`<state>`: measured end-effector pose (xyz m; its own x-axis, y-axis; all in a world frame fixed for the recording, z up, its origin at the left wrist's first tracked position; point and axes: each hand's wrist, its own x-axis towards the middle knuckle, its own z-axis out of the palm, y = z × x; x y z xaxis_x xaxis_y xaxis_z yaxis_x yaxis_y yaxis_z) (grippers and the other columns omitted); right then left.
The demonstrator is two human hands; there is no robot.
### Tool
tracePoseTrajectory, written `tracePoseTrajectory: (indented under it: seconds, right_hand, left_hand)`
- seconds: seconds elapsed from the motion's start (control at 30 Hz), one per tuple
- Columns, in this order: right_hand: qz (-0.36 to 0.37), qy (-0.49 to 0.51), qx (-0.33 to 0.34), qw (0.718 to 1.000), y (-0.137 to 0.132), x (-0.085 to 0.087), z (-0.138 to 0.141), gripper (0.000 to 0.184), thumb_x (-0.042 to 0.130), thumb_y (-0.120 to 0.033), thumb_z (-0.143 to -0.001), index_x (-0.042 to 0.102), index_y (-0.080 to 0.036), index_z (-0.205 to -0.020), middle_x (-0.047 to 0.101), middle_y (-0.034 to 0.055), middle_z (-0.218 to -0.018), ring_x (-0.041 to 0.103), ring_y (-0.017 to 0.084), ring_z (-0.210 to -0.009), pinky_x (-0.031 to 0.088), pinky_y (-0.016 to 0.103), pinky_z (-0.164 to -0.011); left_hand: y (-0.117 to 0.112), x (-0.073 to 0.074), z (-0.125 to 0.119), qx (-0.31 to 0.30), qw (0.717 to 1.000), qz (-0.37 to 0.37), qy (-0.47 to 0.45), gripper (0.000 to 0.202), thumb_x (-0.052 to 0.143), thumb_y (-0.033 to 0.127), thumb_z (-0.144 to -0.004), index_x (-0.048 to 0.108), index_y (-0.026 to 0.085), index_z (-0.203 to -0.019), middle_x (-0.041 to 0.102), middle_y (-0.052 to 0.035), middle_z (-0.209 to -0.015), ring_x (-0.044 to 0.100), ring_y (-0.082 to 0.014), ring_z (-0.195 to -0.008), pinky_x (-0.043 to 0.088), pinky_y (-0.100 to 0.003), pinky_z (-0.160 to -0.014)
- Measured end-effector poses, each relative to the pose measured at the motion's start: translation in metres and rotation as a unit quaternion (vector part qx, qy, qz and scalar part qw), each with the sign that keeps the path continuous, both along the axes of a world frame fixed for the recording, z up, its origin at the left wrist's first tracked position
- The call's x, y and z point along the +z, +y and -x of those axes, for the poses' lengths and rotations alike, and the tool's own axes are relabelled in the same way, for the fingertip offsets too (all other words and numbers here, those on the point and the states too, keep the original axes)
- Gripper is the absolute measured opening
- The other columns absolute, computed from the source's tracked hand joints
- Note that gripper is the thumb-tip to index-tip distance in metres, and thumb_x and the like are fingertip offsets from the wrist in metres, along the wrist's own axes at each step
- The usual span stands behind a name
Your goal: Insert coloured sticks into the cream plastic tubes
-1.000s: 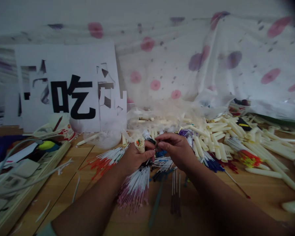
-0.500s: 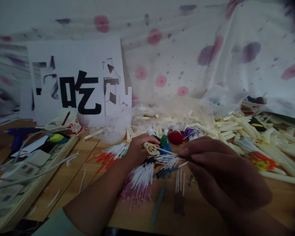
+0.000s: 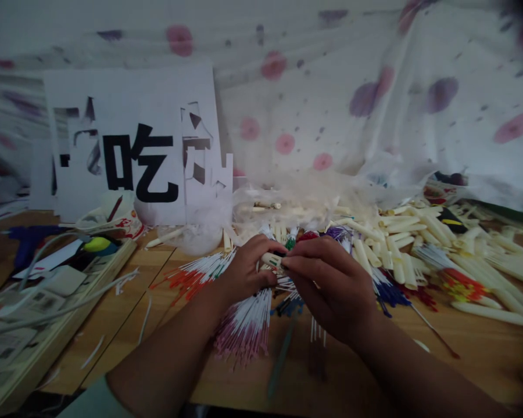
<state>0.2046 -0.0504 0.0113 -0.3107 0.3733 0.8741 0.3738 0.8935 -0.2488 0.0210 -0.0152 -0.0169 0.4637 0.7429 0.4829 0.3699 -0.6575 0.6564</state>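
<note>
My left hand (image 3: 244, 270) is closed around a small cream tube (image 3: 271, 259) with coloured stick tips showing in its end. My right hand (image 3: 331, 284) meets it from the right, its fingertips pinched against the tube's mouth; whether a stick sits between them I cannot tell. Under both hands lie bundles of thin white sticks with coloured tips: pink-tipped ones (image 3: 244, 328), red-tipped ones (image 3: 192, 276) to the left, blue-tipped ones (image 3: 386, 290) to the right.
A heap of cream tubes (image 3: 401, 238) covers the wooden table (image 3: 126, 313) at the right. A white sign with black characters (image 3: 135, 157) leans at the back left. A tray of cables and tools (image 3: 47, 290) lies at the left. Spotted cloth (image 3: 375, 104) hangs behind.
My right hand had pulled back toward me away from the tube; now it is at the tube's mouth again, touching my left hand. The left hand has barely moved.
</note>
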Motion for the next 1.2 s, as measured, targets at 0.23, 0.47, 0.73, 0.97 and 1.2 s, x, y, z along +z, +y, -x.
tracePoseTrajectory:
  seconds: [0.23, 0.47, 0.73, 0.97, 1.2]
  right_hand:
    - [-0.009, 0.033, -0.044, 0.998, 0.007, -0.002, -0.002, 0.018, 0.063, -0.008, -0.074, 0.061, -0.022, -0.084, 0.047, 0.002, -0.083, 0.051, 0.013, -0.077, 0.047, 0.028, -0.063]
    - [0.065, 0.039, -0.048, 0.996, 0.013, 0.002, -0.002, 0.012, 0.062, -0.009, -0.073, 0.059, -0.02, -0.071, 0.047, 0.0005, -0.077, 0.052, 0.012, -0.072, 0.044, 0.028, -0.06]
    - [0.1, 0.037, -0.036, 0.994, 0.022, -0.006, -0.003, 0.01, 0.06, -0.01, -0.075, 0.063, -0.02, -0.075, 0.05, 0.0017, -0.08, 0.054, 0.013, -0.077, 0.046, 0.029, -0.065]
    - [0.144, 0.064, 0.005, 0.988, 0.023, -0.01, 0.0, 0.01, 0.057, -0.013, -0.08, 0.064, -0.02, -0.08, 0.051, 0.0026, -0.082, 0.053, 0.014, -0.08, 0.046, 0.03, -0.07]
    - [0.203, 0.04, 0.092, 0.974, 0.03, -0.024, 0.001, 0.014, 0.056, -0.017, -0.083, 0.065, -0.023, -0.092, 0.055, 0.0032, -0.091, 0.054, 0.014, -0.089, 0.044, 0.031, -0.079]
  left_hand:
    - [-0.002, 0.002, 0.005, 0.025, 0.997, -0.075, 0.014, 0.051, 0.028, 0.057, -0.089, 0.059, 0.02, -0.102, 0.054, -0.0057, -0.088, 0.05, -0.019, -0.087, 0.039, -0.032, -0.08]
    - [-0.002, 0.003, 0.003, 0.094, 0.984, -0.15, 0.033, 0.047, 0.034, 0.055, -0.088, 0.063, 0.019, -0.098, 0.049, -0.0051, -0.085, 0.047, -0.0186, -0.085, 0.037, -0.032, -0.077]
    - [0.0, 0.0, 0.004, 0.149, 0.972, -0.172, 0.056, 0.05, 0.035, 0.057, -0.087, 0.064, 0.017, -0.094, 0.049, -0.0061, -0.083, 0.047, -0.0193, -0.082, 0.038, -0.033, -0.075]
    - [0.001, 0.0, 0.005, 0.163, 0.968, -0.186, 0.052, 0.052, 0.035, 0.059, -0.086, 0.065, 0.017, -0.092, 0.05, -0.0062, -0.081, 0.047, -0.0196, -0.081, 0.039, -0.033, -0.074]
    - [0.017, -0.003, 0.018, 0.174, 0.979, -0.066, -0.081, 0.044, 0.044, 0.058, -0.084, 0.057, 0.017, -0.08, 0.05, -0.0022, -0.075, 0.047, -0.0154, -0.071, 0.039, -0.028, -0.065]
